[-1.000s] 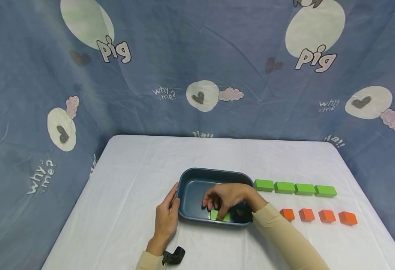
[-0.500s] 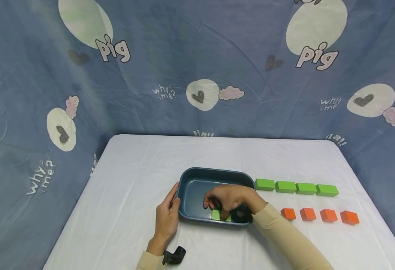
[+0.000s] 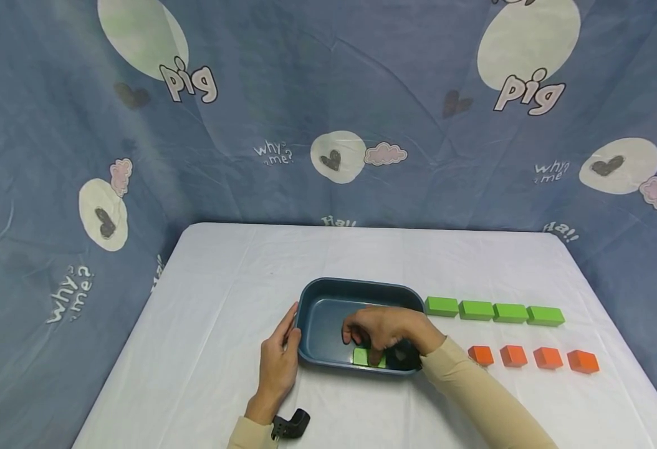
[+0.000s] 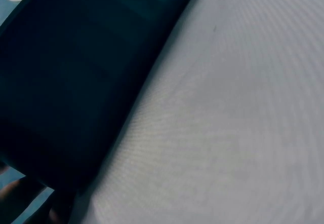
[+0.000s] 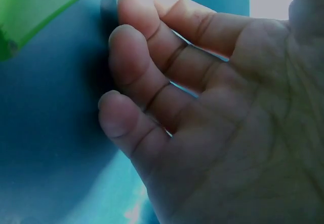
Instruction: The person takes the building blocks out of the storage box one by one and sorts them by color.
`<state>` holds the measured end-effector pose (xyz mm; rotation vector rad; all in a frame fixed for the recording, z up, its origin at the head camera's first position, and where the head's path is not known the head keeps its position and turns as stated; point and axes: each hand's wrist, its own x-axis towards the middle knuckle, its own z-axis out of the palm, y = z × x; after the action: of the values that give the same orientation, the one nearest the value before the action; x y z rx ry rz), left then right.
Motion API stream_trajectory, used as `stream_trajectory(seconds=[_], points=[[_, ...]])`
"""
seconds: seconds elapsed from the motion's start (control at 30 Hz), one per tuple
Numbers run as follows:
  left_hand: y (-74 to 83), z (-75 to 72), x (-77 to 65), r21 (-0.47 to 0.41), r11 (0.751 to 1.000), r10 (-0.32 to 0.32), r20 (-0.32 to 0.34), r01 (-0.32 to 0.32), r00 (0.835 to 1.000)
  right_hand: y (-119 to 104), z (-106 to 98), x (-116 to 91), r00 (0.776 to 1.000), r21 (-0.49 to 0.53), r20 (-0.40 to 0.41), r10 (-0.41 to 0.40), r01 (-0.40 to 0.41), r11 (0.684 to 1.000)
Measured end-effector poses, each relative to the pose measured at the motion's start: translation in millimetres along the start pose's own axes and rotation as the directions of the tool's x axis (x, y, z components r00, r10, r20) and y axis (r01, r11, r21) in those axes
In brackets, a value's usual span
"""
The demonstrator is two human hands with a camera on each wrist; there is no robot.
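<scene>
A dark blue rectangular tray (image 3: pixel 323 324) sits on the white-covered table. My left hand (image 3: pixel 278 358) lies along its left end, straight fingers and thumb against the outside wall. In the left wrist view, dark fingertips (image 4: pixel 20 196) show beside the tray (image 4: pixel 76 82). Inside the tray my right hand (image 3: pixel 387 327) reaches down, its thumb pressing on a green block (image 3: pixel 360 357) by the near wall. The right wrist view has the loosely bent fingers (image 5: pixel 129 57) apart from the green block (image 5: pixel 40 6); the thumb's contact is out of sight there.
Several green blocks (image 3: pixel 477 310) form a row right of the tray, the first close to its rim. Several orange blocks (image 3: pixel 513 356) make a nearer row beside the right sleeve (image 3: pixel 482 396). A patterned blue cloth (image 3: pixel 250 187) hangs behind the table (image 3: pixel 222 274).
The right thumb has come down onto the green block and tipped more steeply. My left hand and the tray stay put; the view has shifted only slightly.
</scene>
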<state>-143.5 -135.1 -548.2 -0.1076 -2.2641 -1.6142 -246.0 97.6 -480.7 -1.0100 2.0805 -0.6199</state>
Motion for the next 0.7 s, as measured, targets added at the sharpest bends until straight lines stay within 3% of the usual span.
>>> stream_trajectory(seconds=[0.7], points=[[5.1,-0.6,0.7,0.038,0.999,-0.015,0.009,0.015,1.0,-5.3,2.7,-2.0,0.999,-0.153,-0.029,0.031,-0.035,0.988]])
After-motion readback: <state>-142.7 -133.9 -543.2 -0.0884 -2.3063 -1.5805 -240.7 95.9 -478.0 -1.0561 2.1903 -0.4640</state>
